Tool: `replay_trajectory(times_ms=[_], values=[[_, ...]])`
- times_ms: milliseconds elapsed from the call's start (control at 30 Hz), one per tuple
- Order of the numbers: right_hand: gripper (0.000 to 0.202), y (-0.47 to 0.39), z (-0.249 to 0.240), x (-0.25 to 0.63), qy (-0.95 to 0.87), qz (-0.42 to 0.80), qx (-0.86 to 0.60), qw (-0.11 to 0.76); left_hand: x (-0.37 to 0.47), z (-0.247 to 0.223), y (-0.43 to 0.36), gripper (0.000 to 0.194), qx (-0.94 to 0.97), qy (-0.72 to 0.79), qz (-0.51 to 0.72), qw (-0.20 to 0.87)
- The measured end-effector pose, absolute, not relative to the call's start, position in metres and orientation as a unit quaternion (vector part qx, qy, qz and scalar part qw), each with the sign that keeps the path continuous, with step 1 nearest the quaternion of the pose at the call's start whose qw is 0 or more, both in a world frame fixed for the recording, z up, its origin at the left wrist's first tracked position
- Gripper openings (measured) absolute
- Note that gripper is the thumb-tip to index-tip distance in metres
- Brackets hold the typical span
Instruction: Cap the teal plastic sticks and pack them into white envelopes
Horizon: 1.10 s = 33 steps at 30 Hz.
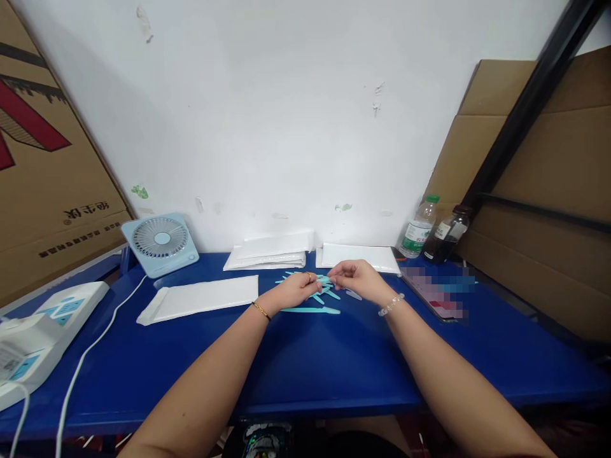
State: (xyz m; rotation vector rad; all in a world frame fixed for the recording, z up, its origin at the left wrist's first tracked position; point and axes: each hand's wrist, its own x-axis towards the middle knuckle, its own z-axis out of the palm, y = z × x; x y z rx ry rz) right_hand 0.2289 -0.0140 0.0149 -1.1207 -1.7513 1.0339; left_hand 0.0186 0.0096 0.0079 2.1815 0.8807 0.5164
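Note:
Over a loose pile of slim turquoise eyebrow razors (330, 294) my two hands meet, fingertips almost touching. My left hand (296, 289) is closed in a pinch on one turquoise razor (323, 279), whose end shows between the hands. The fingers of my right hand (356, 277) are pinched together at that end; what they hold is too small to make out. One razor (312, 311) lies apart, nearer to me, partly behind my left wrist. A small translucent piece (353, 294) rests on the blue table below my right hand.
White padded envelopes (205, 296) lie at left, with a stack (267, 254) and another envelope (360, 256) along the wall. A fan (162, 242) and power strip (57, 331) stand left. At right are a phone (429, 296), two bottles (420, 232) and cardboard (539, 191).

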Motion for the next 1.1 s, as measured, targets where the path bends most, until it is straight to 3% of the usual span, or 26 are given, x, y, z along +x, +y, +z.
replay_trajectory(times_ms=[267,467,633,733,933,1100], values=[[0.033,-0.014,0.018,0.235,-0.703,0.419,-0.461,0.344,0.015,0.005,0.011,0.035,0.825,0.367,0.202,0.379],[0.006,-0.007,0.015,0.267,-0.767,0.204,-0.584,0.172,0.017,-0.004,0.013,0.026,0.873,0.359,0.159,0.29],[0.005,-0.005,0.003,0.261,-0.78,0.065,-0.62,0.062,0.011,-0.014,0.023,0.017,0.877,0.407,0.194,0.163],[0.006,-0.006,0.0,0.253,-0.789,0.043,-0.608,0.075,0.009,-0.015,0.025,0.011,0.876,0.419,0.18,0.156],[0.014,-0.008,0.005,0.254,-0.8,0.187,-0.535,0.196,0.01,-0.009,0.023,0.017,0.88,0.416,0.171,0.153],[0.018,-0.008,0.006,0.254,-0.799,0.237,-0.511,0.212,0.01,-0.008,0.023,0.019,0.889,0.398,0.173,0.146]])
